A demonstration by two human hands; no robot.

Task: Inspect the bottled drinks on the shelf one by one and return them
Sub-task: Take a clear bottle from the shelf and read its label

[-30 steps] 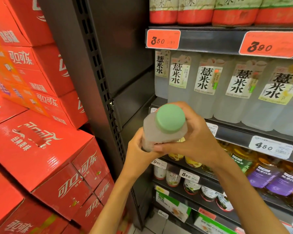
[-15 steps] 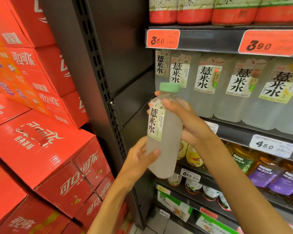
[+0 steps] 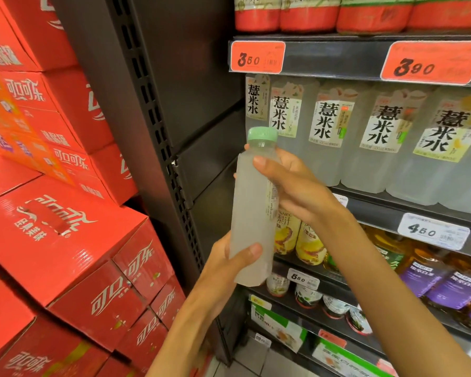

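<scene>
A tall cloudy-white bottle (image 3: 252,213) with a green cap stands upright in front of the shelf's left end. My left hand (image 3: 229,263) grips its lower part, thumb across the front. My right hand (image 3: 291,183) grips its upper part just under the neck. Its label is turned to the right side, only an edge showing. Behind it a row of like bottles (image 3: 332,131) with black characters on their labels stands on the shelf (image 3: 392,206).
Red cola cartons (image 3: 65,227) are stacked high on the left. A dark perforated upright (image 3: 158,126) forms the shelf's side. Red-labelled bottles (image 3: 310,14) stand above; yellow and purple bottles (image 3: 443,284) and small jars (image 3: 307,295) fill lower shelves.
The bottle went from tilted cap-toward-me to upright, then turned about its axis so the front label now faces right. Both hands kept hold.
</scene>
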